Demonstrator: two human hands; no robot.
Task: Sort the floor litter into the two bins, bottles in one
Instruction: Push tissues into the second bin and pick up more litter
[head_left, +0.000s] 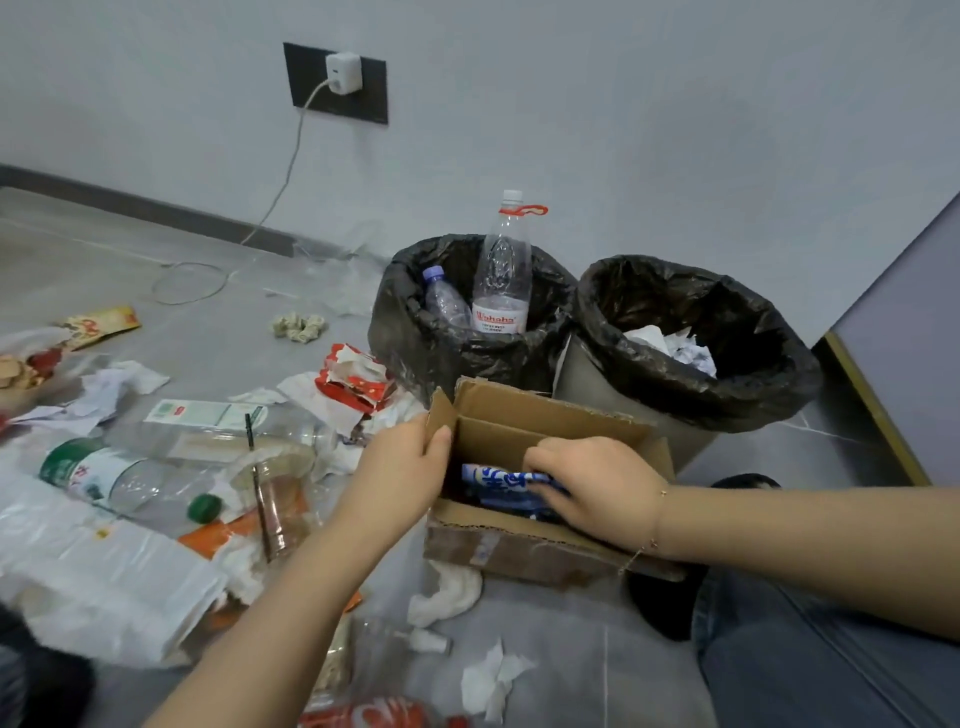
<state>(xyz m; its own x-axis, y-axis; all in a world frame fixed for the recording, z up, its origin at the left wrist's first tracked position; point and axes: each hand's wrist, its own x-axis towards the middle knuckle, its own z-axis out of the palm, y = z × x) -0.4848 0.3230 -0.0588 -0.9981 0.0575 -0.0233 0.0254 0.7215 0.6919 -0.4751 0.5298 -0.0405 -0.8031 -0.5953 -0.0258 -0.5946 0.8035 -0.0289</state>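
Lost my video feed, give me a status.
Left hand grips cardboard box flap. Right hand reaches inside, on blue wrapper. Bottles already in left bin. Litter everywhere.

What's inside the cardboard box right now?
In the cardboard box, a blue-and-white wrapper shows, gripped by the right hand. The left hand holds a flap. Anything under the wrapper and hand is hidden.

White charger (343, 72) in a dark wall socket (336, 83), its cable (287, 176) trailing to the floor.
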